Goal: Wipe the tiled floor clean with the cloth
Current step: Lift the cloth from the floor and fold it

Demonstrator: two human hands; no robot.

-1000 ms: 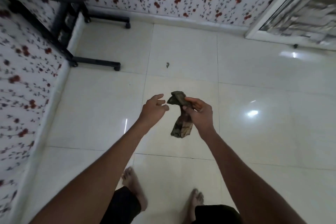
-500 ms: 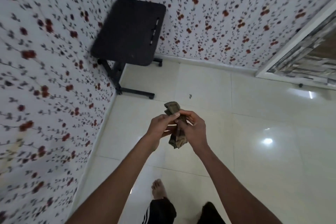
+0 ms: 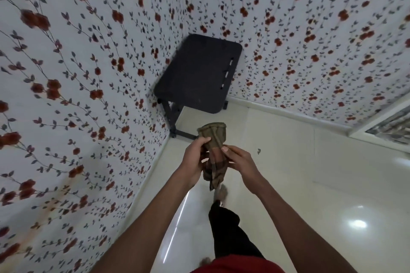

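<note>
Both hands clutch the cloth (image 3: 214, 153) above the floor (image 3: 288, 184): left hand (image 3: 195, 159) pinching its side, right hand (image 3: 238, 162) opposite. The bunched top pokes above the fingers, the tail dangling below.

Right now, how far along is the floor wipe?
Nothing looks wiped yet. In hand: the left hand and right hand both grip the bunched cloth in the air, off the tiled floor. Left: lowering it and wiping, including the small dark speck.
</note>
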